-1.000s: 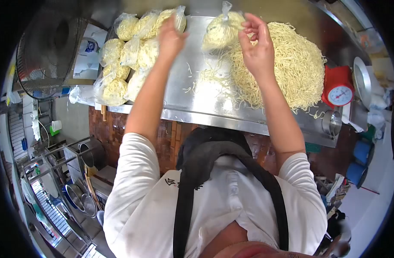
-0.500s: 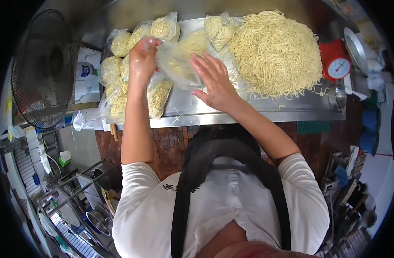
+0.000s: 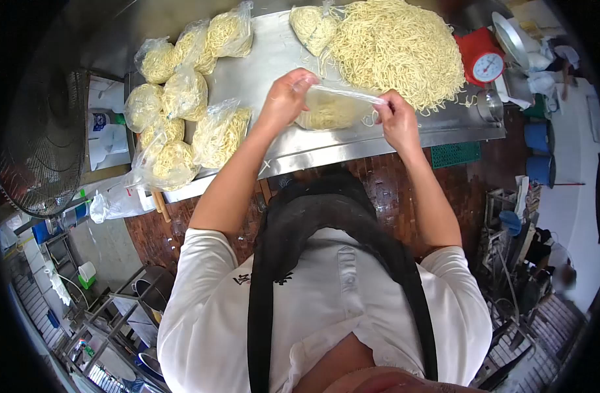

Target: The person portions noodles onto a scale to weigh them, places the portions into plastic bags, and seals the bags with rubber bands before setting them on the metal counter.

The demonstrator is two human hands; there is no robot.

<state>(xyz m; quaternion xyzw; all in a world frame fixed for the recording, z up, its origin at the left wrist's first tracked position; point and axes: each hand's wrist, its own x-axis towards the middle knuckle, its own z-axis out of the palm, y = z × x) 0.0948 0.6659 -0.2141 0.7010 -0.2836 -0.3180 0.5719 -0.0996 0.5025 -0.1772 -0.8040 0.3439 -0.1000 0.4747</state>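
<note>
Between my hands a clear plastic bag of noodles (image 3: 330,112) hangs over the front of the steel table, its top edge stretched straight. My left hand (image 3: 290,99) pinches the left corner of that edge. At the right corner my right hand (image 3: 397,118) has its fingers closed on the plastic. Just beyond the bag lies a big heap of loose yellow noodles (image 3: 398,52). One filled noodle bag (image 3: 313,29) leans against the heap's left side. Several more filled noodle bags (image 3: 185,93) are grouped on the left part of the table.
The steel table (image 3: 267,75) has a raised front edge. Right of the heap stand a red dial scale (image 3: 481,57) and a small metal cup (image 3: 490,105). A large black fan (image 3: 41,144) is at the left. White plastic bags (image 3: 120,203) hang by the table's left corner.
The noodle bag has moved right and nearer to me, and its top is now pulled taut. My right hand has gone from flat and spread to gripping the bag's corner. The view has shifted.
</note>
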